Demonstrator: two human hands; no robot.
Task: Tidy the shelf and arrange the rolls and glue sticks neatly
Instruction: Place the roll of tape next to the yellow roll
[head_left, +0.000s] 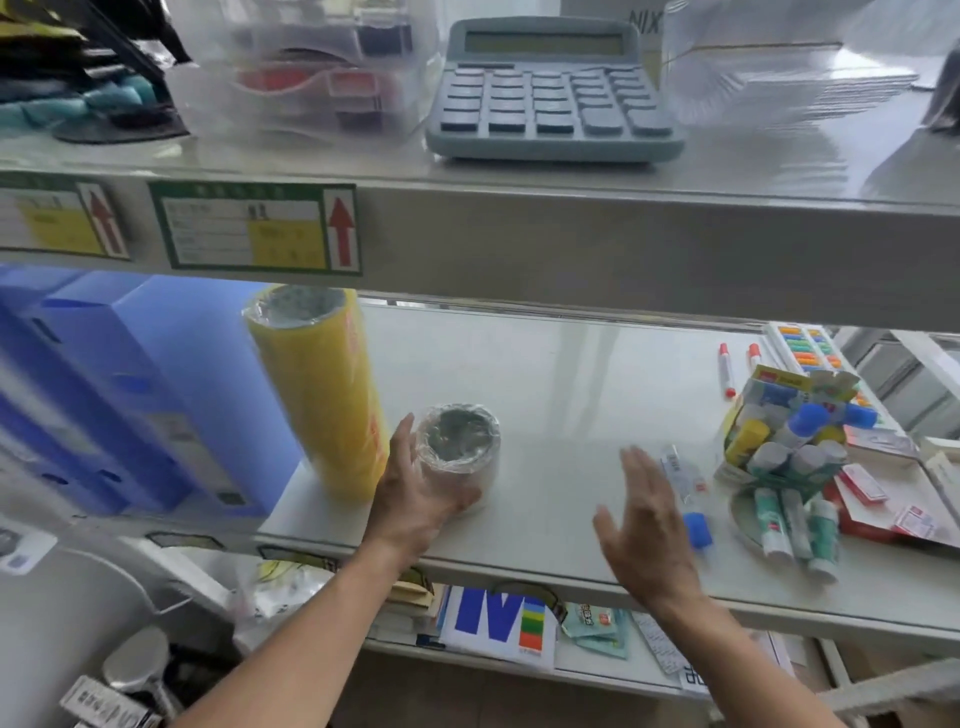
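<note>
On the middle shelf (545, 374) a short clear-wrapped tape roll (462, 441) stands upright, and my left hand (415, 488) is wrapped around its near side. Just left of it stands a tall stack of yellow tape rolls (322, 395), leaning a little. My right hand (649, 519) hovers open above the shelf's front edge, holding nothing. Right beside it lies a single glue stick (685, 488) with a blue cap. Farther right, an open box of glue sticks (784, 431) stands with several loose green glue sticks (800, 525) in front of it.
Blue file boxes (119, 395) fill the shelf's left end. Two red-capped markers (727, 369), a colourful tab pack (805, 348) and red-and-white packets (883, 493) lie at the right. A calculator (550, 93) and clear drawers (311, 67) sit on the upper shelf. Papers lie below.
</note>
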